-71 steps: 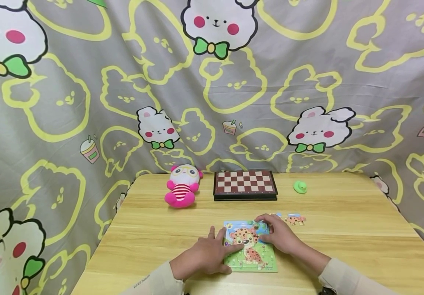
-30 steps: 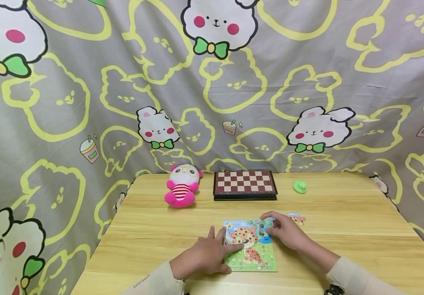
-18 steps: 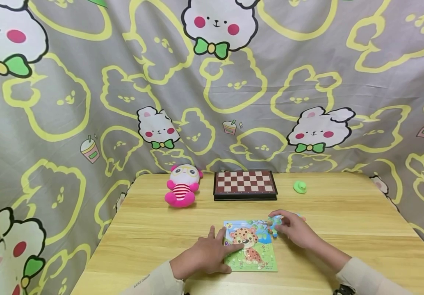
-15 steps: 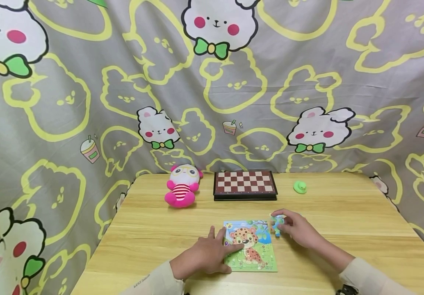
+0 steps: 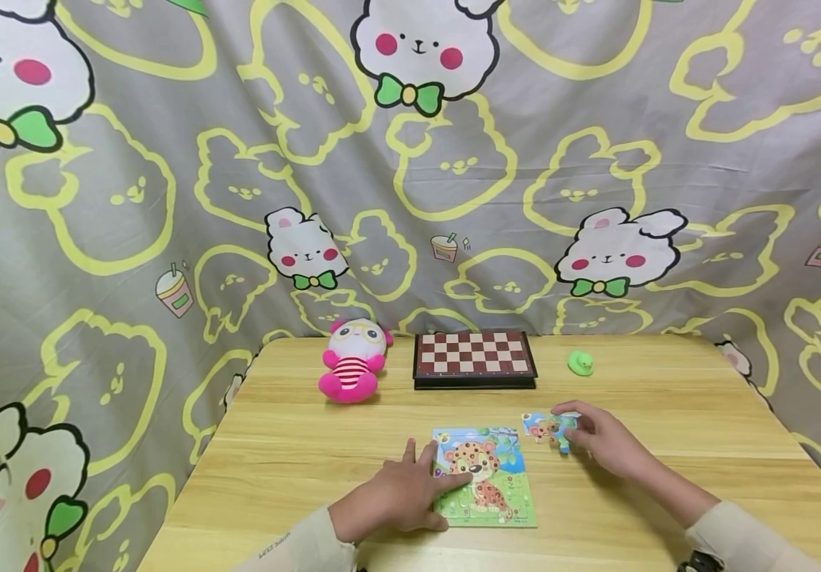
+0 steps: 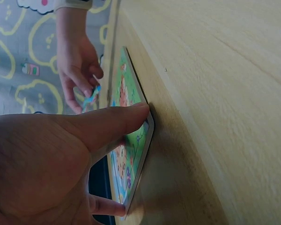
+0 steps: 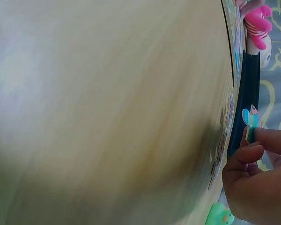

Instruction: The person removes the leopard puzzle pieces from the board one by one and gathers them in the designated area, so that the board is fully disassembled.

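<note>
Green-blue puzzle board (image 5: pixel 496 523) (leopard pieces (image 5: pixel 489 486) inside, seemingly)

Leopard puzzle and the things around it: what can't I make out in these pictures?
Head view: the left-hand grip covers part of the leopard puzzle at its left side.
Head view: the right-hand grip and its held piece partly hide the loose pieces, so I can't count them.
Head view: the sleeve lettering is too small to read surely.
Right wrist view: the bottom edge cuts off the green duck.
</note>
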`<move>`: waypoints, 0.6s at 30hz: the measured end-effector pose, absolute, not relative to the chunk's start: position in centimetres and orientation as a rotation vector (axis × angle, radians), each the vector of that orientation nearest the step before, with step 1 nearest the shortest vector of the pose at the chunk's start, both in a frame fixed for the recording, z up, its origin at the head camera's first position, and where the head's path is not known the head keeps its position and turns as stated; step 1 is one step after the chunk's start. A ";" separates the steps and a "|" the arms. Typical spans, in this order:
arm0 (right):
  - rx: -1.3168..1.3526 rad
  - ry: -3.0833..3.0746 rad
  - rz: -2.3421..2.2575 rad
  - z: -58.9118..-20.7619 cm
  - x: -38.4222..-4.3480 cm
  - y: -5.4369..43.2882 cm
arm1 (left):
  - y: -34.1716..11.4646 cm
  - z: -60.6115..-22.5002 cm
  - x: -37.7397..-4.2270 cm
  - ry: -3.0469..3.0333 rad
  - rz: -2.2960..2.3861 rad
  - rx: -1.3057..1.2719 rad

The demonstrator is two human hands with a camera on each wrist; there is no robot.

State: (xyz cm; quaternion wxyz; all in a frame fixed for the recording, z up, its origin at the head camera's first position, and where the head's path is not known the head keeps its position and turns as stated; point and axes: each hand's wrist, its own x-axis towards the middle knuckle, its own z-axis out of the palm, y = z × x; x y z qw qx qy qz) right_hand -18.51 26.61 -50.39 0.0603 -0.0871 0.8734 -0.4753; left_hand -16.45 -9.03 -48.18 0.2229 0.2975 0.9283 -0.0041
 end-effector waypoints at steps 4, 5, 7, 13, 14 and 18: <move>-0.274 2.657 -1.424 -50.3 -18.5 27.6 | -9.0 -48.1 -16.4 2.566 -0.010 0.822; -0.276 2.659 -1.420 -50.3 -18.5 27.8 | -9.0 -48.1 -16.4 2.567 -0.009 0.822; -0.288 2.671 -1.412 -50.4 -18.4 28.3 | -9.0 -48.1 -16.3 2.570 -0.011 0.823; -0.251 2.700 -1.379 -50.4 -18.5 29.8 | -9.0 -48.1 -16.3 2.576 -0.012 0.826; -0.236 2.702 -1.377 -50.4 -18.5 30.1 | -9.0 -48.1 -16.3 2.576 -0.011 0.825; -0.251 2.727 -1.361 -50.6 -18.6 31.1 | -9.0 -48.2 -16.3 2.575 -0.002 0.821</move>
